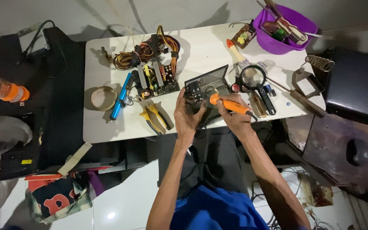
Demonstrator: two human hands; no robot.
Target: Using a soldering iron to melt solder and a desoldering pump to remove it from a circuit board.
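At frame centre, left hand [187,114] gripped metal case [205,87]; right hand [235,115] gripped orange screwdriver [231,105]; tip might slip, gouging case.

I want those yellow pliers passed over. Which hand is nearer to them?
Left. The left hand holds the black casing just right of the pliers; the right hand, gripping the orange tool, is farther right.

A small yellow label [26,162], perhaps, on the left black box.
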